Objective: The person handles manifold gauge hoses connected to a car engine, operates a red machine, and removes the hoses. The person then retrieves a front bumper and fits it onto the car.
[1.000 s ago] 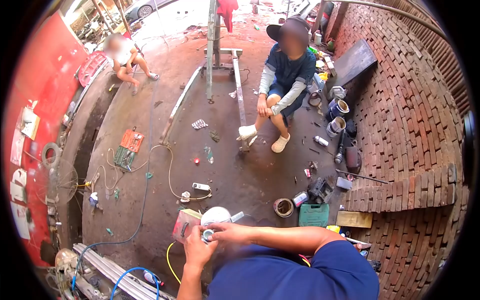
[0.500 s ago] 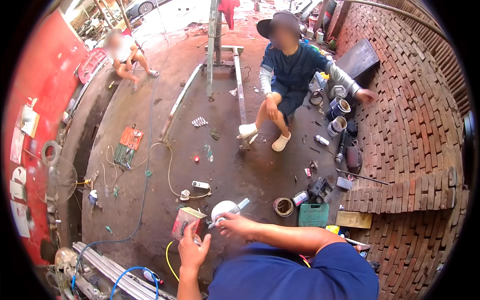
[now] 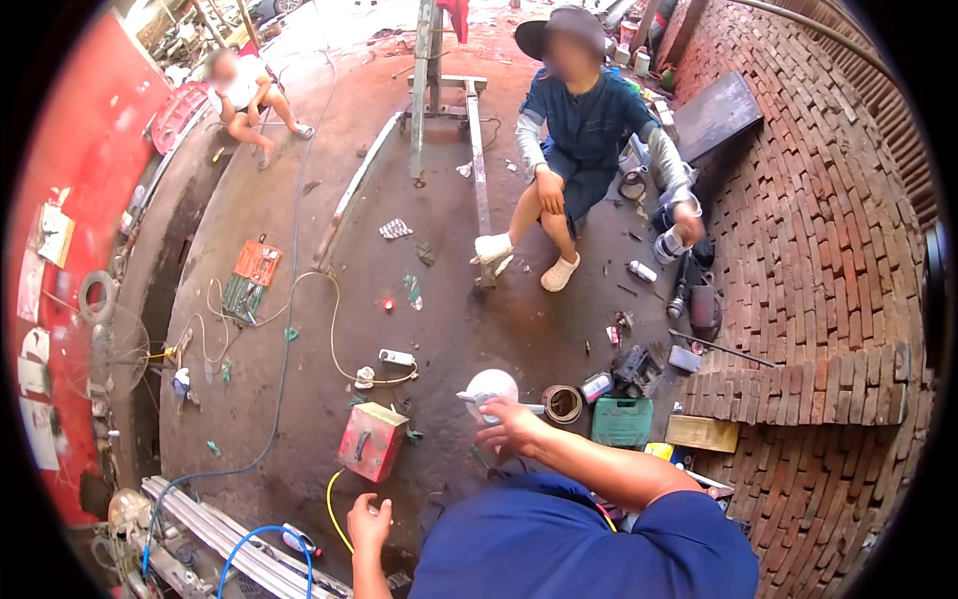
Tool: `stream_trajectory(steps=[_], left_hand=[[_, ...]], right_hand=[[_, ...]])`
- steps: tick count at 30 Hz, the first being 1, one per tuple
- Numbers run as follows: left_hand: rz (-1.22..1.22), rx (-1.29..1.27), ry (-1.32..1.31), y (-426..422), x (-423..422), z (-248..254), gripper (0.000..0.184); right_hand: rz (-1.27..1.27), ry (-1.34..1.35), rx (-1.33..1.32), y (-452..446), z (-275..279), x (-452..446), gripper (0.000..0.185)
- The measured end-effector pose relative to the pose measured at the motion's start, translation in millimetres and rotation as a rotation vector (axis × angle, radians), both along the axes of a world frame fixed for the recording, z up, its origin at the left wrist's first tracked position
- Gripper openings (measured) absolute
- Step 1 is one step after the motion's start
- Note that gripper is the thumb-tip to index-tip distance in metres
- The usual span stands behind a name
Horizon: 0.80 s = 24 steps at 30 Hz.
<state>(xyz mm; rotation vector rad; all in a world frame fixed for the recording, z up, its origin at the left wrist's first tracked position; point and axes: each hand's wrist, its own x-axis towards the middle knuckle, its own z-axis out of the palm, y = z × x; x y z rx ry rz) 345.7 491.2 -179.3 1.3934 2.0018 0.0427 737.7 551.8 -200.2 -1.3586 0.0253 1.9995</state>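
Low in front of me, my right hand (image 3: 514, 429) has its fingers bent around a grey part beside a white round cup (image 3: 492, 386). Small grey pieces stick out on either side of the cup; its exact kind is unclear. My left hand (image 3: 370, 521) is at the lower middle, fingers apart and slightly curled, with nothing visible in it. Just beyond it stands a red metal box (image 3: 373, 449) with a dark handle and a yellowish top. The left hand is apart from the box.
A person (image 3: 574, 150) sits ahead, one hand at a can (image 3: 671, 244) by the brick wall; another person (image 3: 239, 95) sits far left. An open tin (image 3: 563, 404) and green case (image 3: 623, 422) lie right. A hose (image 3: 282, 389), yellow cable (image 3: 333, 509) and metal stand (image 3: 477, 150) cross the floor.
My right hand and the white cup have moved right, away from the red box. My left hand has dropped back toward me. The seated person's outstretched hand has lowered to a can.
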Motion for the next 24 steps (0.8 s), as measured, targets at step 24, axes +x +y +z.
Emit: stream_trajectory(steps=[24], left_hand=[[0.43, -0.354, 0.096, -115, -67, -40, 0.032]], right_hand=[[-0.064, -0.455, -0.15, 20, -200, 84, 0.021]])
